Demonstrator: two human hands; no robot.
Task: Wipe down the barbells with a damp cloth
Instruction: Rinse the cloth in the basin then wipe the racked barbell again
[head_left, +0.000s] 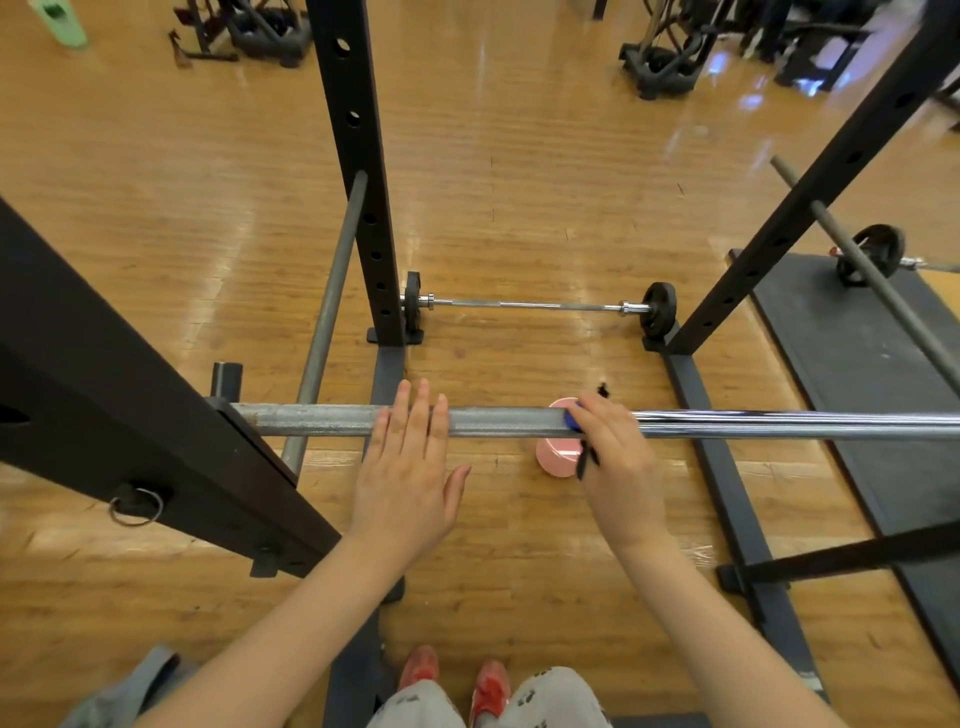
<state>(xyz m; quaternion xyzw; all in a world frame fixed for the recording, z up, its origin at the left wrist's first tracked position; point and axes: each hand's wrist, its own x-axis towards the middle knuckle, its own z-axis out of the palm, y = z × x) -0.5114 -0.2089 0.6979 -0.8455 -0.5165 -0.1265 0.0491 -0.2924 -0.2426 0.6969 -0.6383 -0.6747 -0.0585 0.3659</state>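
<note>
A steel barbell (311, 422) lies level across the rack in front of me, dull grey on the left, shiny on the right. My left hand (410, 467) rests flat on it with straight fingers over the bar. My right hand (615, 457) grips the bar with a blue cloth (571, 420) wrapped under its fingers; dark threads hang from the cloth. Only a small part of the cloth shows. On the floor beyond lies a second barbell (535, 305) with small black plates.
A pink bowl (557, 460) sits on the wooden floor just under the bar. Black rack uprights (358, 171) stand left and right, with base rails on the floor. A third bar with a plate (872, 254) lies over a black mat at right. My red shoes (457, 680) are below.
</note>
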